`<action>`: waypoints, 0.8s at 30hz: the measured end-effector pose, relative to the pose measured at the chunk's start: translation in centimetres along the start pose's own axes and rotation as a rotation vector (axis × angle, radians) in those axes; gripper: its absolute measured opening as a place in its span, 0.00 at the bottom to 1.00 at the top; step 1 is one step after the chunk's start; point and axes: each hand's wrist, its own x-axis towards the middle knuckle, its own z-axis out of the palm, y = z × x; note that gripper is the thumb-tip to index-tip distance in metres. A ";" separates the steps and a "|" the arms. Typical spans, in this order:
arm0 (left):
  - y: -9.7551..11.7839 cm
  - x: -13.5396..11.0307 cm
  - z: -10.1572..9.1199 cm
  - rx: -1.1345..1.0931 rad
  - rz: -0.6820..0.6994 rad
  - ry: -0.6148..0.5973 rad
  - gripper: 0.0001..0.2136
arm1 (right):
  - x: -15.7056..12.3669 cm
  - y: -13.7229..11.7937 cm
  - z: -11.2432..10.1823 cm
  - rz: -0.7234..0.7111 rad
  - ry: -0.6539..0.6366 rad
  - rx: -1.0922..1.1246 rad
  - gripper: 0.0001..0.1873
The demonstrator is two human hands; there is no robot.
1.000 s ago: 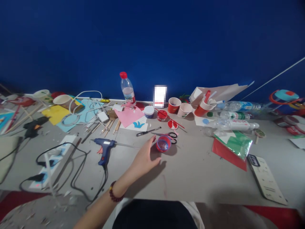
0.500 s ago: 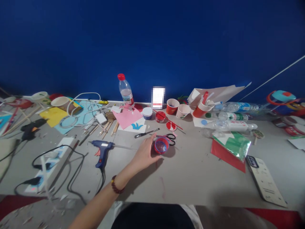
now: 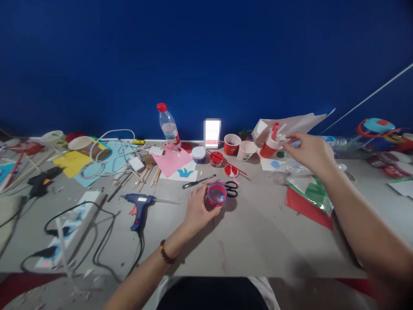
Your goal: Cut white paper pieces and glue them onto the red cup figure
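Observation:
My left hand (image 3: 198, 206) wraps its thumb and fingers around a small cup (image 3: 217, 194) with a red side, a blue rim and a see-through inside. Behind that cup lie black-handled scissors (image 3: 231, 189). Over to the right, my right hand (image 3: 306, 150) reaches to a stack of paper cups (image 3: 269, 148), its fingers drawn together at the pale sticks (image 3: 281, 131) standing in them. What sits between those fingertips is too small to make out. A black pen (image 3: 198, 181) rests beyond my left hand.
A blue hot glue gun (image 3: 140, 209) and a power strip (image 3: 72, 232) with cables lie at left. Behind stand a water bottle (image 3: 168, 127), a red paint jar (image 3: 216, 159) and two paper cups (image 3: 232, 145). Plastic bottles and a green packet (image 3: 318, 193) lie under my right arm.
My right hand has come into view from the right and reached the sticks in the cup stack. My left hand keeps hold of the small cup, tilted slightly differently.

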 end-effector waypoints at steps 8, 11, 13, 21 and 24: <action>0.2 0.7 -1.5 0.110 -0.069 0.131 0.31 | 2.5 -2.6 1.3 0.099 -0.036 -0.164 0.21; 0.1 0.8 -1.3 0.133 -0.065 0.121 0.31 | 2.6 -2.5 1.1 0.079 -0.043 -0.097 0.19; -0.1 0.9 -1.1 0.160 -0.059 0.123 0.31 | 2.5 -2.7 0.7 0.100 -0.028 -0.087 0.18; -0.6 1.3 -0.6 0.211 -0.067 0.138 0.31 | -0.1 -2.5 -1.1 0.089 0.189 0.237 0.16; -1.0 1.2 -0.6 0.198 -0.073 0.147 0.36 | -1.8 -2.3 -1.0 -0.028 0.167 0.513 0.17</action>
